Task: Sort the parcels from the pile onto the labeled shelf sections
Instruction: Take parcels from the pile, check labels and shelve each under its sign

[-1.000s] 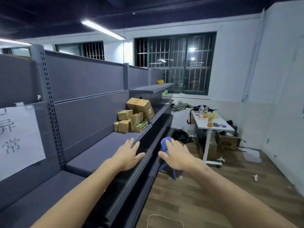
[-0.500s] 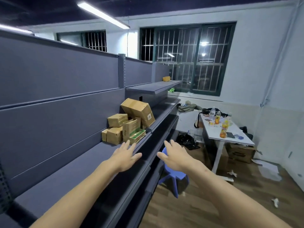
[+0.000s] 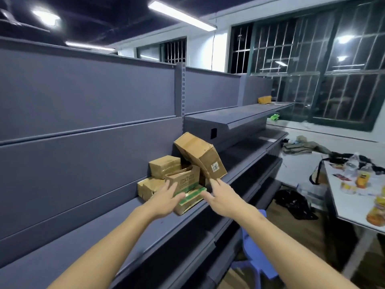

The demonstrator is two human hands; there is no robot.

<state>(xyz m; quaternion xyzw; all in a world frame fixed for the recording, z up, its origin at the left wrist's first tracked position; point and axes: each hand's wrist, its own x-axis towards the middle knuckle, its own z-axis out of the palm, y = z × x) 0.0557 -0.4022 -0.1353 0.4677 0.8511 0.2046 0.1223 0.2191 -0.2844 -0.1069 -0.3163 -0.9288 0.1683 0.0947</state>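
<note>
Inspection finds the parcel pile [image 3: 179, 176] resting on the grey middle shelf [image 3: 83, 243], against its back panel, apparently unsorted. The large carton [image 3: 200, 155] leans tilted across the top of the smaller boxes; an open-topped box [image 3: 183, 178] sits in front, with a green-edged box [image 3: 190, 198] lying low at the shelf's front. The left hand [image 3: 164, 200] reaches in with fingers spread, its fingertips at the open-topped box and green-edged box; whether they press on the cardboard cannot be told. The right hand [image 3: 224, 198] is likewise spread and empty, its fingertips just below the tilted carton's lower corner. Neither hand grips anything. One small yellow parcel [image 3: 264, 99] lies on the far upper shelf [image 3: 250, 115], possibly already placed. No section labels are visible in this view. Judgement: sorting is at an early stage; nearly the whole pile remains to be lifted and distributed.
</note>
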